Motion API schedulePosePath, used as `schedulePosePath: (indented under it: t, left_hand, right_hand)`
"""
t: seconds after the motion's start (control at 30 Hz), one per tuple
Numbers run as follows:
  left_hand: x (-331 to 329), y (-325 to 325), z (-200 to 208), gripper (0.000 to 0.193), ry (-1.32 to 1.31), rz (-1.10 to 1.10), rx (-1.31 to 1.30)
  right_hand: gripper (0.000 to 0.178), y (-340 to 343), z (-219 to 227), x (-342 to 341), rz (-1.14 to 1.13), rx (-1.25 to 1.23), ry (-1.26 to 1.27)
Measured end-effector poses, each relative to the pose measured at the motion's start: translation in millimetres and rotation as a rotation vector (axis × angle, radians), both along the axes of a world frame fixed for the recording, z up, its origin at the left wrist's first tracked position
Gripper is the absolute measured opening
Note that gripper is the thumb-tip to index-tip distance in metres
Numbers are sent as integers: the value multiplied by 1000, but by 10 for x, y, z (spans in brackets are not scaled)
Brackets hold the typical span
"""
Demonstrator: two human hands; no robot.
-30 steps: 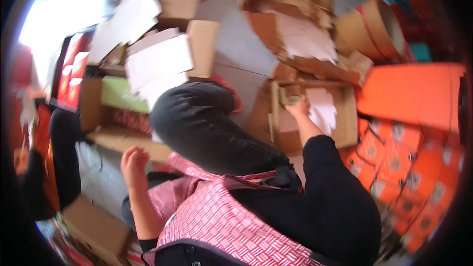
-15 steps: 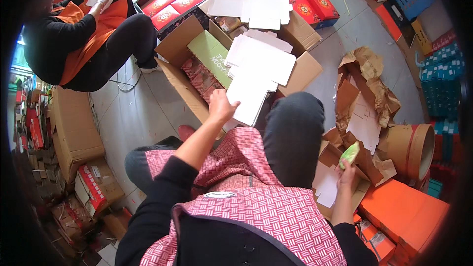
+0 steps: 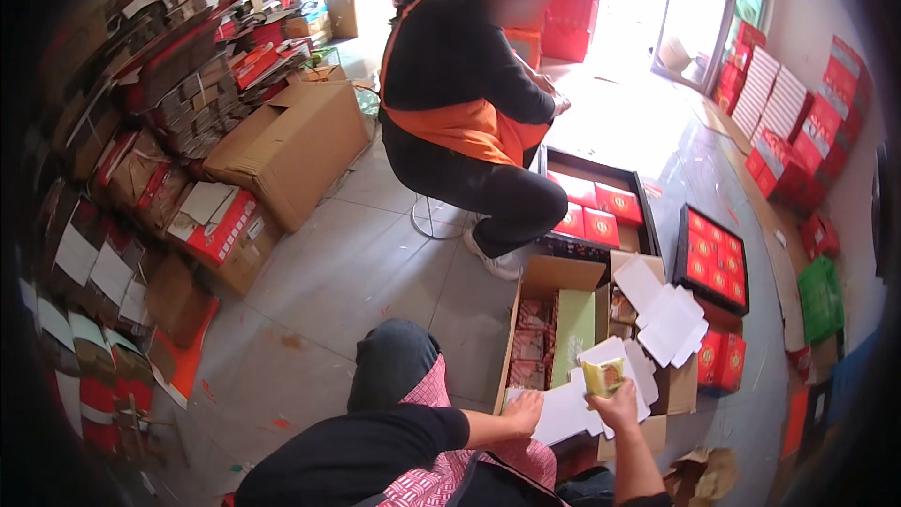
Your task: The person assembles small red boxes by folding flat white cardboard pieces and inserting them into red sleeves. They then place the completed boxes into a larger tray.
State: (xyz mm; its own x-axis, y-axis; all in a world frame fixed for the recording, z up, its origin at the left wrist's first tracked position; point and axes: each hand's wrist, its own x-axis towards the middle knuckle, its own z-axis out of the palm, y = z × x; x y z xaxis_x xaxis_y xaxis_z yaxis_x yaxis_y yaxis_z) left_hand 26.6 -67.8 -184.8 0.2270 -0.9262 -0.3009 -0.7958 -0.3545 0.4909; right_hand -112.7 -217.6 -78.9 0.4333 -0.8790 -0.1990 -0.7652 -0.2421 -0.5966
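Observation:
In my right hand (image 3: 617, 406) is a small yellow-green wrapped packet (image 3: 603, 376), gripped at its lower edge above a spread of flat white box blanks (image 3: 556, 416). My left hand (image 3: 524, 415) lies on the left end of those blanks, its fingers resting on the card. The blanks partly cover an open brown carton (image 3: 508, 357). Inside the carton are several red-and-pink wrapped packets (image 3: 528, 345) and a pale green panel (image 3: 572, 324). More white blanks (image 3: 671, 329) lie across its right side.
A co-worker in an orange apron (image 3: 469, 136) sits just beyond the carton. Black trays of red boxes (image 3: 619, 204) (image 3: 713, 258) stand on the floor ahead. A large brown carton (image 3: 286, 155) and stacked flattened boxes fill the left side. Crumpled brown paper (image 3: 704, 477) lies at lower right.
The view has swung up and to the left. My right hand has brought the packet from the carton at lower right to above the white blanks. My left hand remains at the blanks.

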Motion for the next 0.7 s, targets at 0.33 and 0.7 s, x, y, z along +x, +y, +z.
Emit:
schedulePosePath:
  t: [0.33,0.7]
  left_hand:
    - [180,-131,-288,36,136,224,105]
    - [145,-268,-249,28,146,264,112]
  right_hand:
    - [85,1004,-821,53,344,-37,496]
    - [80,1091,-1008,75,234,-130,486]
